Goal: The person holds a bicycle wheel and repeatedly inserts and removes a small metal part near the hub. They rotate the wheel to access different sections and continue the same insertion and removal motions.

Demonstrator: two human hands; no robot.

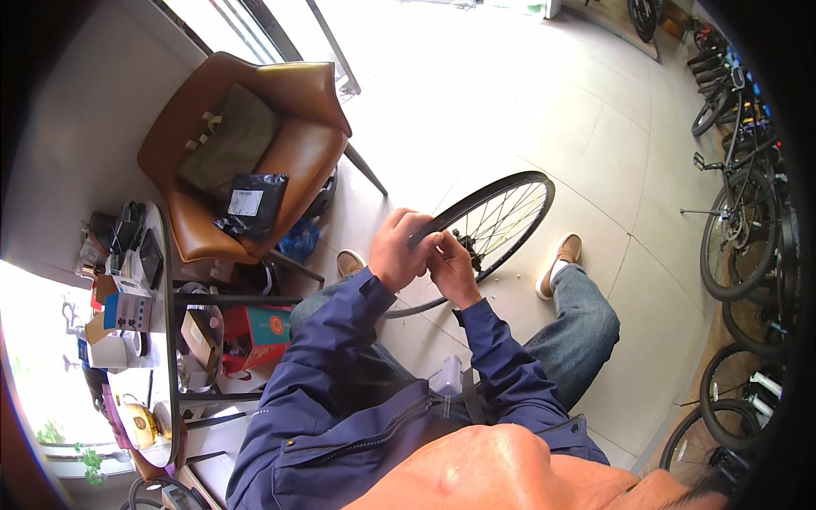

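A bicycle wheel (534,180) with a black tyre, spokes and a dark hub (466,245) stands tilted between my legs, its lower part close to the floor. My left hand (401,248) is wrapped round the tyre and rim on the wheel's near left side. Beside it, my right hand (452,270) is closed at the same stretch of rim, thumb and fingers pinched together near the left hand's fingertips. Whatever the right fingers pinch is too small or hidden to make out. Both hands almost touch each other.
A brown leather chair (297,157) at the left holds a grey-green bag (234,140) and a black package (255,204). Nearer stands a table (166,280) with boxes (129,308); a red and teal bag (259,336) lies below. Bicycles (739,195) line the right side.
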